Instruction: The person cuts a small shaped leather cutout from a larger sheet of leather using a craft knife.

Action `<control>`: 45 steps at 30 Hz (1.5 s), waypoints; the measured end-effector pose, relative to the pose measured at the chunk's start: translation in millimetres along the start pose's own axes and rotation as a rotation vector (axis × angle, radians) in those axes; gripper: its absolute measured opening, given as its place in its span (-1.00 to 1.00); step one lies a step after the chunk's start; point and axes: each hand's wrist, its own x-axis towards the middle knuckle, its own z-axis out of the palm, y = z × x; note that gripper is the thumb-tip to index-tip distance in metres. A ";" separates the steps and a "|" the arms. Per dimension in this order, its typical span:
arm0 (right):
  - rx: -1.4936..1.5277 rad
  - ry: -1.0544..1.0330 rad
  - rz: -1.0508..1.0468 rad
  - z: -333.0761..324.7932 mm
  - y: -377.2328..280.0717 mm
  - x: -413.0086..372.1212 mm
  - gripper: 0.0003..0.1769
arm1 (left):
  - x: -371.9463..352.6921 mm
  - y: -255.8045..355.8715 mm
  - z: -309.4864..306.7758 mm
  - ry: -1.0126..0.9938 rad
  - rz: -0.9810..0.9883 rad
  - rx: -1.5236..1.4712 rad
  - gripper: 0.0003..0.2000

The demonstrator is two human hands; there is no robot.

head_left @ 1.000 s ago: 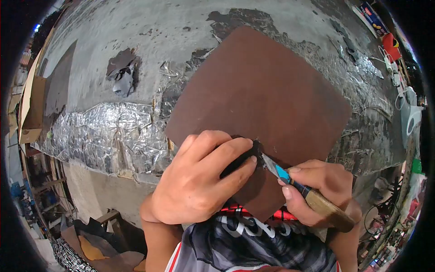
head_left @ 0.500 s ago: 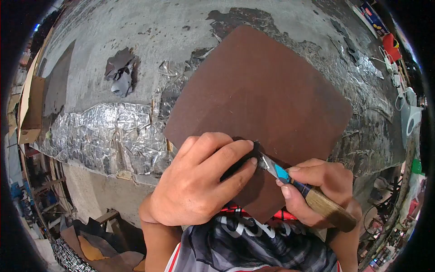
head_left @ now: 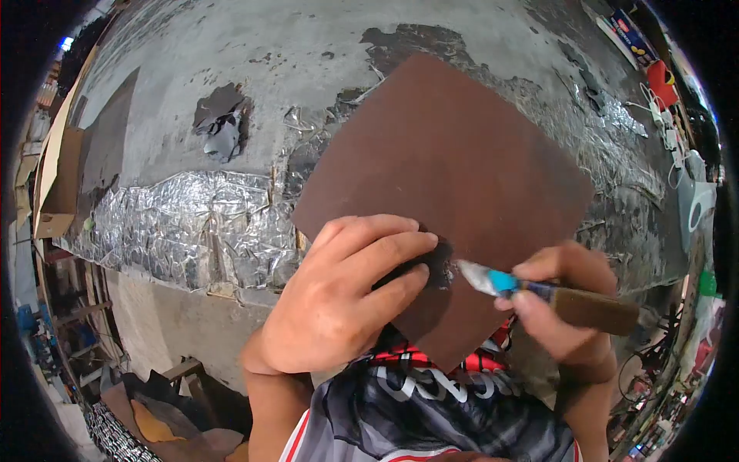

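A brown board [head_left: 446, 154] with rounded corners lies turned like a diamond, its near corner at my shirt. My left hand [head_left: 335, 296] rests on its near left part, fingers bent, pressing down a small black piece [head_left: 439, 266] that is mostly hidden under the fingers. In my right hand [head_left: 566, 308] is a knife [head_left: 596, 310] with a wooden handle and blue tape below the blade, gripped between thumb and fingers. Its blade points left, just right of the black piece and apart from the left fingertips.
The grey worktable [head_left: 292, 77] has worn patches and shiny tape [head_left: 185, 219] along its near edge. Dark scraps [head_left: 221, 123] lie at the left, by a cardboard box [head_left: 60, 185]. White cables and plugs [head_left: 668, 127] line the right side. Leather pieces [head_left: 165, 416] hang low at the left.
My right hand has drawn the knife to the right and up, away from the black piece and left fingertips. The blade has turned flatter. My left hand keeps pressing.
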 end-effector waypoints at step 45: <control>0.016 -0.425 -0.357 -7.7 11.6 36.5 -0.71 | -2.8 2.6 -6.9 -0.002 -0.124 -0.131 -0.71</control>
